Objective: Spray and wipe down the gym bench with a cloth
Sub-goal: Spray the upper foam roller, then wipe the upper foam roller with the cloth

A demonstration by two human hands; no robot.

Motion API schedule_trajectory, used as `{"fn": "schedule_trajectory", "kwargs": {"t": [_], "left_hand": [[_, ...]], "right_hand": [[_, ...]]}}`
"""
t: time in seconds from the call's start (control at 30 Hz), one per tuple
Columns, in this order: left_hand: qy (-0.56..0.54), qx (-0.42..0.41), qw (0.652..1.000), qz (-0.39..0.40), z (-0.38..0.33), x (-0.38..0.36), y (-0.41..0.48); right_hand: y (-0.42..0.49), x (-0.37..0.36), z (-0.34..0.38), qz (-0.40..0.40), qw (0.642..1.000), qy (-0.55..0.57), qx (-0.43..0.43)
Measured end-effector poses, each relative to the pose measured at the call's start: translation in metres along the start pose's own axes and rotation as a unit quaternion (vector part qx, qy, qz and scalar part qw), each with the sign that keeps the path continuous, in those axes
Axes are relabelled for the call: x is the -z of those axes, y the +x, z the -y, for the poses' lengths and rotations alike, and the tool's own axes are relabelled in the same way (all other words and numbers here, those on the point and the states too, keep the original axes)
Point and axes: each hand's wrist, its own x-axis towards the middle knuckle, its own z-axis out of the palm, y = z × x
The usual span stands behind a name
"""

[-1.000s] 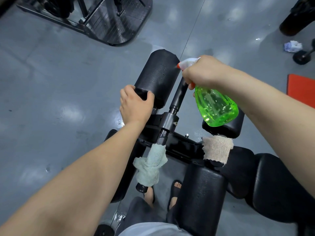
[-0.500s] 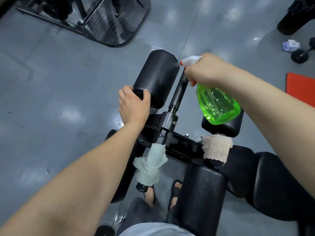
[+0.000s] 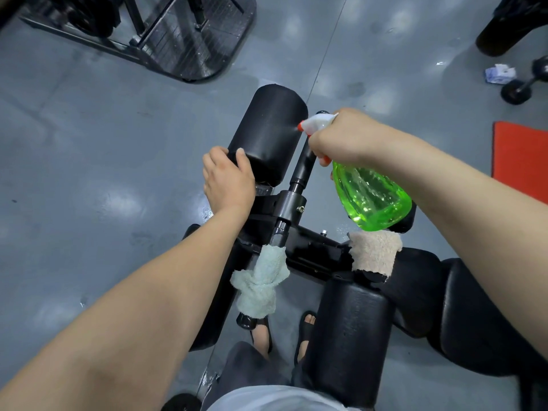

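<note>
Spray bottle (image 3: pixel 370 197) neck (inside right hand (image 3: pixel 347 137))

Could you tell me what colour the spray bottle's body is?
Spray bottle: translucent green, head view.

Your left hand (image 3: pixel 228 180) gripped the near end of the black roller pad (image 3: pixel 268 129). Your right hand (image 3: pixel 341 137) held the green spray bottle (image 3: pixel 370 197) by its trigger head, nozzle just beside the pad. Pale green cloth (image 3: pixel 258 284) was knotted round the bar (image 3: pixel 279 232); beige cloth (image 3: pixel 374 254) draped on the frame (image 3: pixel 314 252) under the bottle. Sandalled feet (image 3: pixel 262 333) were on the grey floor (image 3: pixel 103 143).
</note>
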Motion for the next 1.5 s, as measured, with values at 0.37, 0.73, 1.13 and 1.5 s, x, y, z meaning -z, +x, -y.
{"fn": "schedule_trajectory", "kwargs": {"t": [0.37, 0.73, 1.13, 1.5], "left_hand": [[0.023, -0.005, 0.999, 0.03, -0.003, 0.012, -0.008], [-0.003, -0.197, 0.976, 0.099, -0.086, 0.04, -0.101], [0.094, -0.206, 0.904, 0.363, -0.085, -0.041, -0.22], [0.166, -0.211, 0.873, 0.407, -0.083, -0.063, -0.242]], "right_hand": [[-0.022, -0.009, -0.05, -0.139, 0.986, 0.093, 0.007], [-0.089, -0.013, -0.17, -0.283, 0.928, 0.241, -0.039], [-0.127, -0.053, -0.323, -0.327, 0.906, 0.226, -0.148], [-0.11, -0.126, -0.391, -0.197, 0.93, 0.221, -0.22]]}}
